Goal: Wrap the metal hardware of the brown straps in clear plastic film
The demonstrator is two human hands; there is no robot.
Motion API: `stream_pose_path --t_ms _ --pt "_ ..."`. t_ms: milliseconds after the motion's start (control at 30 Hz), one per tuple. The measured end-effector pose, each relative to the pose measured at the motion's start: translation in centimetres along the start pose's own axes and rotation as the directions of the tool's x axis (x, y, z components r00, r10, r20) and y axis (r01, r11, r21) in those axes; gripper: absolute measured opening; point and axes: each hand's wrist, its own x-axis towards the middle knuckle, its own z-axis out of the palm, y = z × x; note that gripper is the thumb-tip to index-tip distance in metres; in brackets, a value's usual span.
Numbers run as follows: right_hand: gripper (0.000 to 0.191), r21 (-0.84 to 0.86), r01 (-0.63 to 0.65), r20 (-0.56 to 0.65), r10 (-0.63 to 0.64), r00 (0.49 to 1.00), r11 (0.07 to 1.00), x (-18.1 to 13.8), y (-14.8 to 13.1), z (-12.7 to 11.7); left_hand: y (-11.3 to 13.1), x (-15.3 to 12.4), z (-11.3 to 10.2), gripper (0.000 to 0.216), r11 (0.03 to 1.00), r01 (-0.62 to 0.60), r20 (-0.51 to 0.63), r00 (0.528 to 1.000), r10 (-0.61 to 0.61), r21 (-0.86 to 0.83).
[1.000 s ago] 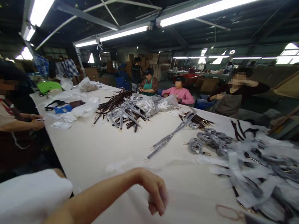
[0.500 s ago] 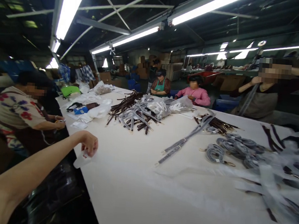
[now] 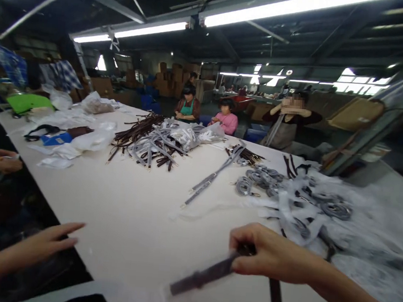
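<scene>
The step in hand seems to be the handling of one dark strap, which is at the lower centre of the frame, over the worktop. The right hand pinches its upper end between thumb and fingers. The left hand, at lower left, is spread, with nothing visible in it. Two-handed work would require this hand to come across.

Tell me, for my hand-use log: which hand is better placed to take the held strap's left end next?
Probably the left hand: it looks empty, fingers apart; the right hand grips the dark strap.
</scene>
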Motion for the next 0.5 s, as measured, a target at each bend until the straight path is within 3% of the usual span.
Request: stream_pose_path --t_ms 33,67,100,167,233,267,300,367,433,500 --pt "0.008 0.012 0.004 0.042 -0.005 0.999 1.000 1.5 -1.1 0.8 1.5 -0.4 1.6 0.057 0.994 -0.063 0.171 0.982 0.077 -0.089" --pt "0.008 0.016 0.017 0.074 -0.018 0.997 1.000 2.7 -2.3 1.7 3.5 -0.8 3.4 0.061 0.967 -0.169 0.314 0.923 0.223 -0.191" --pt "0.008 0.003 0.037 0.094 -0.037 0.995 0.999 3.6 -3.4 2.6 5.8 -0.9 5.3 0.068 0.917 -0.254 0.425 0.826 0.371 -0.307" --pt "0.007 -0.069 0.077 0.108 -0.069 0.992 0.995 4.4 -5.3 3.9 10.8 -0.7 9.2 0.077 0.793 -0.334 0.553 0.578 0.599 -0.510" --pt "0.006 -0.180 0.107 0.089 -0.093 0.992 0.978 4.1 -6.5 4.6 14.9 -0.1 12.5 0.074 0.721 -0.157 0.657 0.318 0.684 -0.674" --pt "0.006 -0.219 0.110 0.067 -0.097 0.993 0.970 3.8 -6.7 4.7 16.4 0.1 13.8 0.068 0.707 -0.055 0.680 0.227 0.697 -0.705" --pt "0.009 -0.226 0.100 0.049 -0.091 0.995 0.969 3.4 -6.6 4.7 17.4 0.1 14.8 0.063 0.703 0.029 0.695 0.185 0.695 -0.711" --pt "0.025 -0.094 0.057 0.073 -0.050 0.996 0.994 2.8 -5.4 4.4 18.3 0.0 15.8 0.061 0.728 0.088 0.730 0.182 0.659 -0.680" --pt "0.045 0.160 -0.020 0.188 -0.011 0.982 0.987 2.3 -3.1 4.1 18.1 -0.2 15.8 0.062 0.775 0.062 0.769 0.196 0.609 -0.629" --pt "0.050 0.327 -0.082 0.284 -0.015 0.959 0.941 1.8 -0.3 4.2 17.5 -0.2 15.5 0.063 0.820 0.039 0.814 0.156 0.560 -0.571"
